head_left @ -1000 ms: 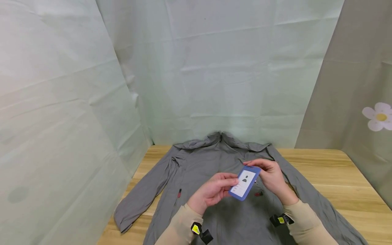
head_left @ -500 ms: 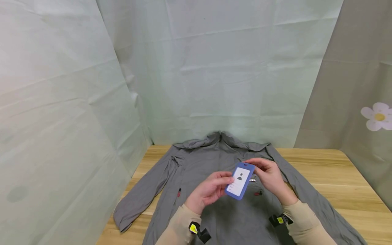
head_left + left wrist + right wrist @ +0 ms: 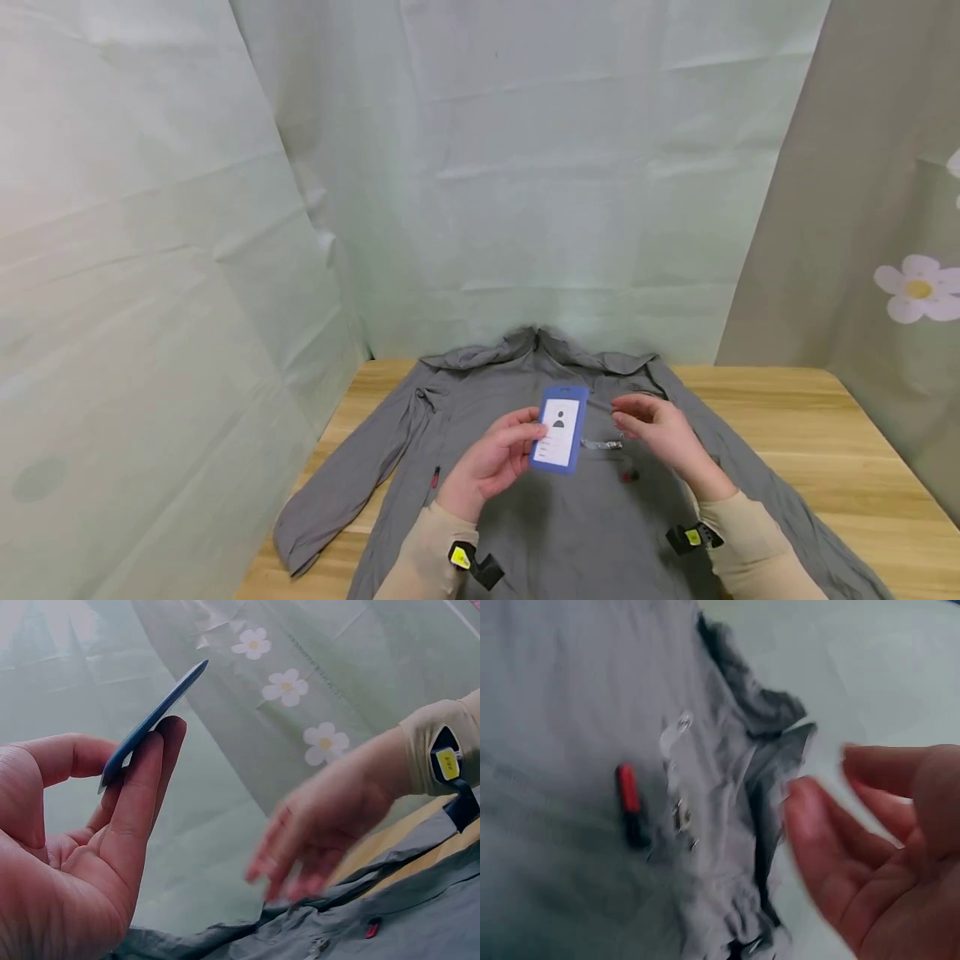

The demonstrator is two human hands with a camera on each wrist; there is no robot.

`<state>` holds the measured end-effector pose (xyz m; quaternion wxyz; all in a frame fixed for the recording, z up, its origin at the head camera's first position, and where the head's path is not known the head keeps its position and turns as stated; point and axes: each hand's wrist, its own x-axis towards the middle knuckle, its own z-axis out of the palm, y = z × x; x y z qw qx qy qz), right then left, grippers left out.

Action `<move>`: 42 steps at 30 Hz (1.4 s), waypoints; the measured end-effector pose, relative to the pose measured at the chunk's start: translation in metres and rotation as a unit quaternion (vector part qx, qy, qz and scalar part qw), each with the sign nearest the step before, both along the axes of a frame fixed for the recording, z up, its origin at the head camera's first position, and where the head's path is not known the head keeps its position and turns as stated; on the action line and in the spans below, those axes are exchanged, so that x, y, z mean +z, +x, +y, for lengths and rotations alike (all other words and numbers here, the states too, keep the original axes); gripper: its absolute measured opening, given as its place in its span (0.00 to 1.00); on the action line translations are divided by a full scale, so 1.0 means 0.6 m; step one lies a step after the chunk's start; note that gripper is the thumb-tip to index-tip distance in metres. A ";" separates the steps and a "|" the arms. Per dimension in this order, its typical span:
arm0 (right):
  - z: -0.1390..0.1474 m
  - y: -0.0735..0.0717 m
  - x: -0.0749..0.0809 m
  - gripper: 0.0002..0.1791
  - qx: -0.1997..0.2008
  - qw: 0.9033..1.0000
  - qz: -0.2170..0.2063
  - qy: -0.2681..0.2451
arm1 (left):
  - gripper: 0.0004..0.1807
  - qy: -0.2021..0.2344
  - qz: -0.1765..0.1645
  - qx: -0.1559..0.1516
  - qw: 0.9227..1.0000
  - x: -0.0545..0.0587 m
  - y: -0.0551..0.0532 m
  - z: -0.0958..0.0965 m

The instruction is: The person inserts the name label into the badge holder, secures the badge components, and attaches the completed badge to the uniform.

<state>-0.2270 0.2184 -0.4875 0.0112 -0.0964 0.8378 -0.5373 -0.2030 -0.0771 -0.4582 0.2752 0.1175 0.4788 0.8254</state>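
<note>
My left hand (image 3: 491, 462) pinches a blue ID badge holder (image 3: 559, 429) between thumb and fingers, its white card with a person icon facing up toward the head camera. Edge-on, the same badge holder (image 3: 154, 724) shows in the left wrist view. To the right, apart from the badge, my right hand (image 3: 667, 437) hovers over a grey jacket (image 3: 480, 417), fingers loosely bent around nothing. Between the hands, on the jacket's chest, is a metal badge clip with a clear strap (image 3: 602, 445); the right wrist view shows this clip (image 3: 681, 816) blurred. Whether it is fastened cannot be told.
The jacket lies spread on a wooden table (image 3: 780, 408), its collar at the back. Red-and-black zipper pulls (image 3: 436, 477) mark its front. Pale curtains (image 3: 562, 183) hang behind and to the left; a curtain with flower prints (image 3: 918, 288) hangs right.
The badge holder has moved left in my left hand and turned more upright. My right hand has let go of its upper edge, and the clip on the jacket has come into view.
</note>
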 end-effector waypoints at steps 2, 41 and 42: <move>0.004 -0.001 -0.011 0.20 0.002 0.998 -0.010 0.056 | 0.12 -0.001 0.005 0.004 1.000 0.002 0.002 -0.004; -0.016 -0.026 -0.062 0.22 -0.063 0.966 -0.055 0.245 | 0.11 -0.069 0.050 0.007 0.996 -0.011 -0.010 -0.010; -0.016 -0.027 -0.063 0.22 -0.063 0.966 -0.055 0.245 | 0.11 -0.070 0.051 0.006 0.996 -0.011 -0.009 -0.010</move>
